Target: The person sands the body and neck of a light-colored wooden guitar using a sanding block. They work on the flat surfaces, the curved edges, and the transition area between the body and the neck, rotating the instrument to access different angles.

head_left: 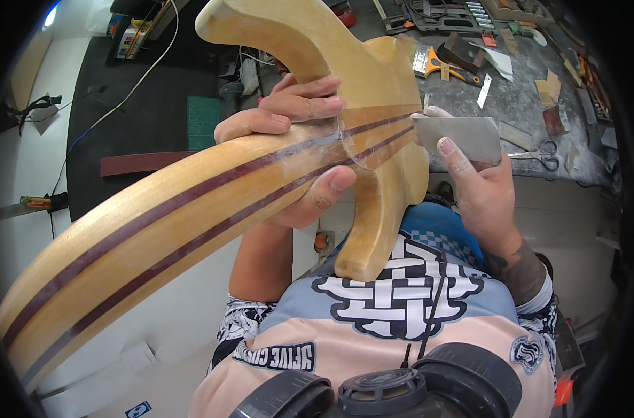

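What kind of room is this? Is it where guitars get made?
Probably, yes: it looks like a woodworking shop. The left hand grips an unfinished wooden guitar body, the right hand holds a flat metal scraper, and the workbench is littered with scissors and wood scraps.

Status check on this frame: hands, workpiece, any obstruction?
Left hand gripping wooden guitar body at neck joint. Right hand holding flat metal scraper against its edge. Nothing between them.
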The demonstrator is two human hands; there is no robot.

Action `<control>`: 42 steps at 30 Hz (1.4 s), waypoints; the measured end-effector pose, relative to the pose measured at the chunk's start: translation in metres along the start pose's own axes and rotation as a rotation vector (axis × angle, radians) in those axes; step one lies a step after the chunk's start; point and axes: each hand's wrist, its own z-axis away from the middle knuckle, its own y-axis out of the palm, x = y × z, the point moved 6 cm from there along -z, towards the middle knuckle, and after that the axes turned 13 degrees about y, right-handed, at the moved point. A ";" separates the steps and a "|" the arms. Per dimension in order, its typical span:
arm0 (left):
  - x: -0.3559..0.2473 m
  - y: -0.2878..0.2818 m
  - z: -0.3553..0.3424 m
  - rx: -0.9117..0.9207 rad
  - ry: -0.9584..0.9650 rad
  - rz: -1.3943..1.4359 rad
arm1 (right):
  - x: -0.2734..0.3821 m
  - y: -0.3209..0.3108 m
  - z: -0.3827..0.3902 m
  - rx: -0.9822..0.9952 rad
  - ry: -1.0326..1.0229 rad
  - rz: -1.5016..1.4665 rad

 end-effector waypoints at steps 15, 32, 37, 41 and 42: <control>-0.023 -0.004 0.022 0.142 -0.187 -0.295 | 0.087 0.073 0.003 0.063 -1.176 1.231; -0.020 0.005 0.028 0.197 -0.286 -0.338 | 0.074 0.071 0.000 0.048 -1.151 1.302; -0.023 0.009 0.017 0.479 -0.242 -0.446 | 0.075 0.072 -0.008 0.092 -1.116 1.252; -0.014 0.009 0.033 0.299 -0.270 -0.311 | 0.074 0.066 -0.006 0.105 -1.134 1.291; -0.018 0.009 0.028 0.428 -0.197 -0.386 | 0.075 0.067 -0.006 0.113 -1.136 1.288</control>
